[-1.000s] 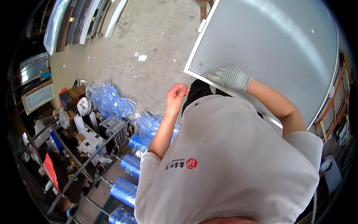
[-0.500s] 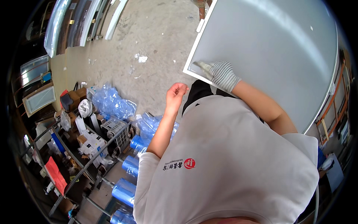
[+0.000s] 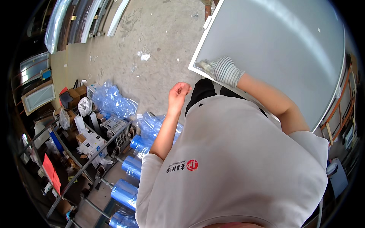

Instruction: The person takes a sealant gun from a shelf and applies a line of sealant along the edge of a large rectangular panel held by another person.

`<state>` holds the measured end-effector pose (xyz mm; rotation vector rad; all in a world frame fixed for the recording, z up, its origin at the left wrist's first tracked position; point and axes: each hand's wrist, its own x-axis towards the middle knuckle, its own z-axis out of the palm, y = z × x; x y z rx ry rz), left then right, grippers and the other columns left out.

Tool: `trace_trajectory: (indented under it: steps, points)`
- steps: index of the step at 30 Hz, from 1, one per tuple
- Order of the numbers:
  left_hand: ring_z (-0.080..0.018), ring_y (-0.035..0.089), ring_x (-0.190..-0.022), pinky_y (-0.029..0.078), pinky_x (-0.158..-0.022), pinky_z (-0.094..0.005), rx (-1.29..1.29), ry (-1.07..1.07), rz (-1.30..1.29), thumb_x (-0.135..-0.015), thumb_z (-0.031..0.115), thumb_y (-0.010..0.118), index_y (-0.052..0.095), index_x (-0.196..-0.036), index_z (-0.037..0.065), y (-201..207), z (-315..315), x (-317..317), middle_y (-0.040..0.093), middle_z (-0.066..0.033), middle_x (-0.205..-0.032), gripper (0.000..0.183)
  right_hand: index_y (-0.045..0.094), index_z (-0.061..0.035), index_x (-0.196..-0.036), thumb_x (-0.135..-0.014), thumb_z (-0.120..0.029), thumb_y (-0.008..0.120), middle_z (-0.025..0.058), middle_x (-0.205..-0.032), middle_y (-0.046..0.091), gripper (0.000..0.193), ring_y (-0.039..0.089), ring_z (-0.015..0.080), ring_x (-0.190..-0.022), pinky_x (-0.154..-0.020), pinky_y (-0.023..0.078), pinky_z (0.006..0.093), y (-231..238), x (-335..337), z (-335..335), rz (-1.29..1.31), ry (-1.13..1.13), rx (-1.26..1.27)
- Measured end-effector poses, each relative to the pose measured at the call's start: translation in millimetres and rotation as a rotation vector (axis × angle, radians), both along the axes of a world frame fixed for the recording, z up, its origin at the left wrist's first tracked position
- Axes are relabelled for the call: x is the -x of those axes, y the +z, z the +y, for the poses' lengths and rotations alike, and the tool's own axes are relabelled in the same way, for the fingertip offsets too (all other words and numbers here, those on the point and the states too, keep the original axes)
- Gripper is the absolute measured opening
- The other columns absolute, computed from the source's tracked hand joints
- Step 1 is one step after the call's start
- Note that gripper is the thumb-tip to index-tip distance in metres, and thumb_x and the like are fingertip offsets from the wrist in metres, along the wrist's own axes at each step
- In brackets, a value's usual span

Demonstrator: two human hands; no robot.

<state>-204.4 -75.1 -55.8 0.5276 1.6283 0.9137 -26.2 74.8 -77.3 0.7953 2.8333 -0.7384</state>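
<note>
A large grey panel (image 3: 266,57) with a white frame (image 3: 197,53) lies in front of me, stretching away to the right. My right hand (image 3: 224,71), in a grey-and-white striped glove, rests on the panel's near left corner. Its fingers are bent together with pale tips pressed at the frame; whether something small is between them is hidden. My left hand (image 3: 180,91) is bare and hangs in the air to the left of that corner, touching nothing. The fingers of this hand are curled in, and nothing shows in them.
Blue film rolls (image 3: 124,193) sit on a metal rack at my lower left, beside crumpled blue plastic film (image 3: 114,100). A white plastic crate (image 3: 117,129) and boxes stand behind a metal rail. Long wrapped profiles (image 3: 57,26) lie far left. Paper scraps (image 3: 145,57) litter the concrete floor.
My right hand has stayed at the panel's corner, its stretched fingers now drawn in and bent closer to the frame. The left hand has barely moved. The whole view has shifted slightly.
</note>
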Motion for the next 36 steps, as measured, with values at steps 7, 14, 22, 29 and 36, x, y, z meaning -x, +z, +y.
trace_trajectory:
  steps: [7,14,22,29,36]
  points:
    - [-0.0081,0.054,-0.075,0.044,-0.074,-0.0218,-0.049,-0.068,0.072,-0.089,0.015,0.055,0.061,-0.088,0.003,8,19,5,0.063,-0.002,-0.084,0.013,0.042,-0.0197,-0.129,-0.083,-0.011,0.044,0.0082,-0.066,0.06,0.047,0.059,0.0258,-0.053,-0.047,0.046,0.0396,12,-13,35,-0.052,0.347,-0.119]
    - [-0.0201,0.055,-0.08,0.045,-0.075,-0.0307,-0.39,-0.42,0.789,-0.078,0.002,0.061,0.064,-0.094,0.005,37,52,3,0.058,-0.0057,-0.083,0.017,0.051,-0.0235,-0.123,-0.085,-0.017,0.048,0.0084,-0.076,0.063,0.039,0.061,0.0255,-0.063,-0.06,0.049,0.0362,-1,-52,26,0.168,0.239,-0.049]
    - [-0.0261,0.047,-0.099,0.043,-0.083,-0.0362,-0.576,-1.059,1.289,-0.068,0.0,0.058,0.066,-0.099,0.015,34,108,4,0.05,-0.0057,-0.104,0.036,0.058,-0.0216,-0.114,-0.086,-0.032,0.05,0.0098,-0.071,0.063,0.03,0.06,0.0278,-0.062,-0.058,0.048,0.039,6,-15,-2,0.013,-0.109,0.173]
    - [-0.0244,0.045,-0.103,0.036,-0.097,-0.0358,-0.69,-1.397,1.335,-0.073,0.007,0.053,0.064,-0.087,0.013,43,131,4,0.048,-0.0061,-0.105,0.019,0.064,-0.0121,-0.103,-0.084,-0.028,0.057,0.0114,-0.083,0.065,0.025,0.062,0.0278,-0.074,-0.07,0.049,0.0344,20,-47,-12,0.328,-0.311,0.487]
    - [-0.0212,0.047,-0.098,0.037,-0.095,-0.0337,-0.71,-1.707,1.245,-0.07,0.006,0.052,0.059,-0.077,0.009,50,145,-2,0.052,-0.0014,-0.091,0.011,0.06,-0.0177,-0.111,-0.087,-0.033,0.048,0.0093,-0.077,0.065,0.031,0.061,0.0267,-0.067,-0.063,0.049,0.0382,13,-52,-17,0.274,-0.401,0.262]
